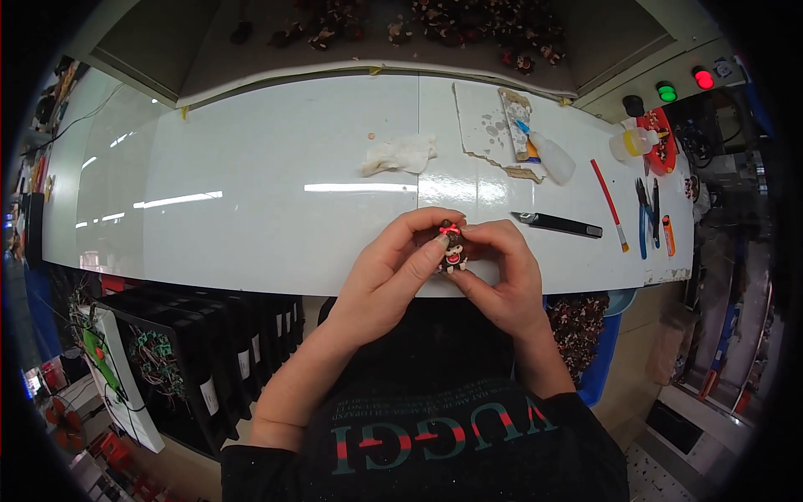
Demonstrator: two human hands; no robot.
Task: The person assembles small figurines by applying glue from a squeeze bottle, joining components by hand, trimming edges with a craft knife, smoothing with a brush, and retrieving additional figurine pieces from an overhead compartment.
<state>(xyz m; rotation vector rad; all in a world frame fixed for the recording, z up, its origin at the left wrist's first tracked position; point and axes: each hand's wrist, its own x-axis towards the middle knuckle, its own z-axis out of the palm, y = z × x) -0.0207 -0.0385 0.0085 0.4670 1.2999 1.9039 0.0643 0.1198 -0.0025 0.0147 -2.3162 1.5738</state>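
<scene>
Both hands meet at the front edge of the white table, around a small dark-brown monkey-like figurine (453,251) with a red bow on its head and a pale, red-mouthed face. My left hand (400,258) pinches it from the left, its thumb lying across the figurine's side. From the right, my right hand (500,272) grips it between thumb and fingers. The backs of the fingers hide part of it. Just right of my right hand lies a black craft knife (559,224).
A crumpled white cloth (400,156), a squeeze bottle (552,159) on stained card, a red brush (609,205), blue pliers (643,219) and a yellow-banded bottle (633,144) lie farther out. Many figurines (468,21) fill the shelf at the back. A blue bin (606,356) stands below right.
</scene>
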